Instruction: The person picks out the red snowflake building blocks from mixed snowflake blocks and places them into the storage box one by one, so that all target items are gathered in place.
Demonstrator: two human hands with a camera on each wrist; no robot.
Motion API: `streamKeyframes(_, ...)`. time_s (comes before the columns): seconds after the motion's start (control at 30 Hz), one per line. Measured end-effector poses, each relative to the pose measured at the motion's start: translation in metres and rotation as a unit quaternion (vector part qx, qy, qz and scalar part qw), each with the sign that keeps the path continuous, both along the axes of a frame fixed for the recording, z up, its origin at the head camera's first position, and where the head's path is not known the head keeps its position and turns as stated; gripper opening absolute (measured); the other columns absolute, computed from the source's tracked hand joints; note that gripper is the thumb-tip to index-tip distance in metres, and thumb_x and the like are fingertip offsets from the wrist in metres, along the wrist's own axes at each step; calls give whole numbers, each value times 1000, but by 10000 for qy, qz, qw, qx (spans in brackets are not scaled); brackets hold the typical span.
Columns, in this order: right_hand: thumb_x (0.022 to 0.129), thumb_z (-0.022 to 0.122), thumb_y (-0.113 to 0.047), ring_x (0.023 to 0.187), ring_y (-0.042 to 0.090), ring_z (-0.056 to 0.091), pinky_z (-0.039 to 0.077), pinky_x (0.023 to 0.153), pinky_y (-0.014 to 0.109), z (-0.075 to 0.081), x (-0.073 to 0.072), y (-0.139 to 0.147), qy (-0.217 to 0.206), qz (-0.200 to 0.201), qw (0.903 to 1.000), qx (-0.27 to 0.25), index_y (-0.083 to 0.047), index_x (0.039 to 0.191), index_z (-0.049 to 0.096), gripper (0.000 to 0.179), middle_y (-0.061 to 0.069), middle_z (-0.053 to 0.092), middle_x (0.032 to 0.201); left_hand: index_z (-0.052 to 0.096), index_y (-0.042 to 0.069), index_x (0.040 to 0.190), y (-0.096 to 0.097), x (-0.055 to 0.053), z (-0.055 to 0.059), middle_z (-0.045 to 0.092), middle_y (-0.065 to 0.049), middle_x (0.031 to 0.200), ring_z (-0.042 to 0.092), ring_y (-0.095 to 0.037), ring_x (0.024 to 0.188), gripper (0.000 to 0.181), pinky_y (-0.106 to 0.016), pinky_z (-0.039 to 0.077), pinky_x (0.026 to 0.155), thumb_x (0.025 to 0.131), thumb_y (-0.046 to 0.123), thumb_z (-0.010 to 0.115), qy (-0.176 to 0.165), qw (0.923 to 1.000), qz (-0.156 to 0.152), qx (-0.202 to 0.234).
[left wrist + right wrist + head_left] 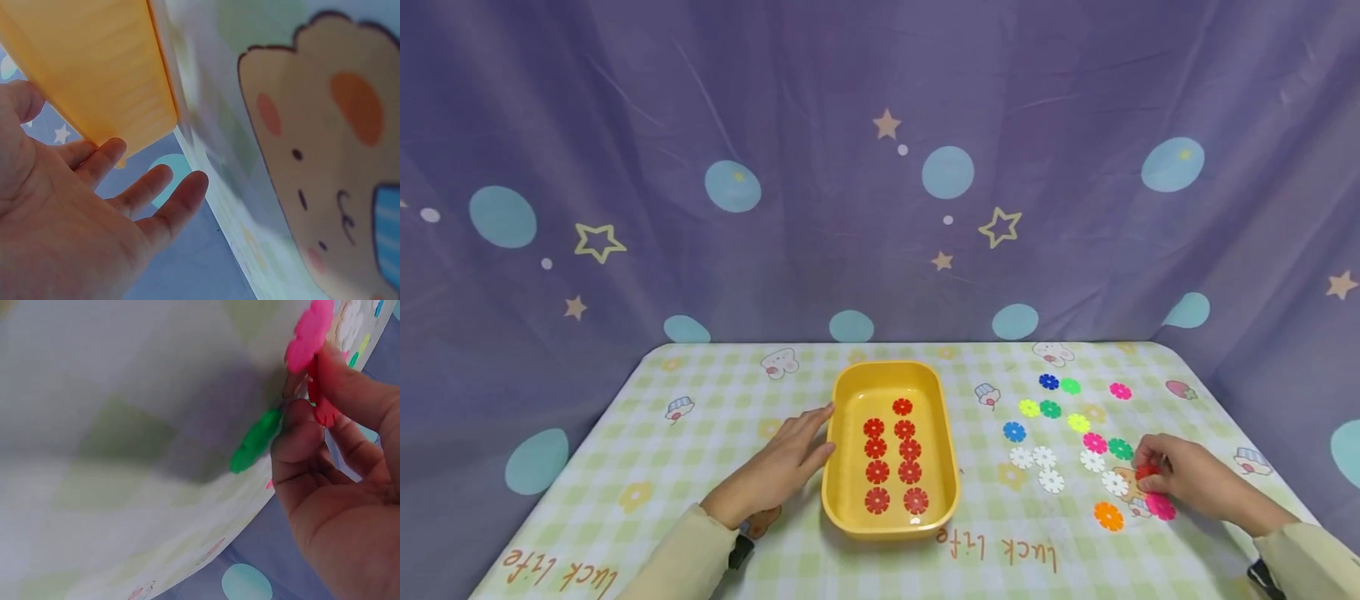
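My left hand (778, 467) touches the left side of a yellow plastic tray (950, 450), its fingers loosely extended; the left wrist view shows the tray wall (119, 81) by the fingertips. Red notched flower discs (877, 472) lie in two columns inside the tray. On the right of the table my right hand (1187, 473) pinches a red flower disc (324, 411) between thumb and fingers. Close by this hand lie a pink disc (1161, 507), a green disc (1120, 448) and a white disc (1115, 483).
Loose flower discs spread across the table's right side, among them an orange disc (1108, 517), a light blue disc (1014, 432) and a dark blue disc (1048, 382). A checked tablecloth (700, 450) covers the table. Behind it hangs a purple curtain (820, 250).
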State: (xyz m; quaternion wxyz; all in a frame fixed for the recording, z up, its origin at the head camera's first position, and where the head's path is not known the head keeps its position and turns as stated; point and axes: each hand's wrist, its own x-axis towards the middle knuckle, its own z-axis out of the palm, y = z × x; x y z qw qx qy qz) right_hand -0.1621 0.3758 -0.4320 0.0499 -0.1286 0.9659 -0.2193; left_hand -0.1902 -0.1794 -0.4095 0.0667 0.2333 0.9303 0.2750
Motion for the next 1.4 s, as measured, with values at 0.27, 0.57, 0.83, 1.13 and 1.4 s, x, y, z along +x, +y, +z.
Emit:
streamKeyframes(0.27,67,84,-9,66,3,44,43,59,24,3,6,0,160,286,9995,17,-11,92,69,29,-8,54,82,21,19,152,1,0,0,24,2,153,24,-18,137,59,-47,27,107,101,40,42,64,10000,-6,-8)
streamKeyframes(0.57,70,81,-11,69,2,46,45,61,24,10,5,-7,132,601,9980,171,-4,94,75,26,-10,56,83,20,19,152,0,0,-2,23,3,153,21,-18,138,59,-47,25,108,101,41,41,34,10000,3,17)
streamKeyframes(0.83,68,82,-6,73,5,49,47,62,24,14,5,-8,-110,775,9967,218,0,100,73,33,-8,56,86,19,16,152,-1,0,-2,24,-2,153,23,-22,137,60,-50,26,107,102,41,39,153,9998,-94,79)
streamKeyframes(1.13,71,82,-8,79,3,57,51,65,24,27,-3,-45,1160,788,9897,-290,-12,100,73,31,-10,64,94,21,18,152,-1,0,-1,25,2,153,24,-17,136,60,-45,26,108,101,42,40,133,9999,-4,-51)
streamKeyframes(1.4,67,84,-6,93,10,62,52,75,25,45,-28,-126,2299,1855,9490,-1098,-20,102,73,39,-10,67,102,21,15,152,-1,0,-2,25,0,152,24,-20,137,60,-47,25,108,101,38,42,236,9997,-72,16)
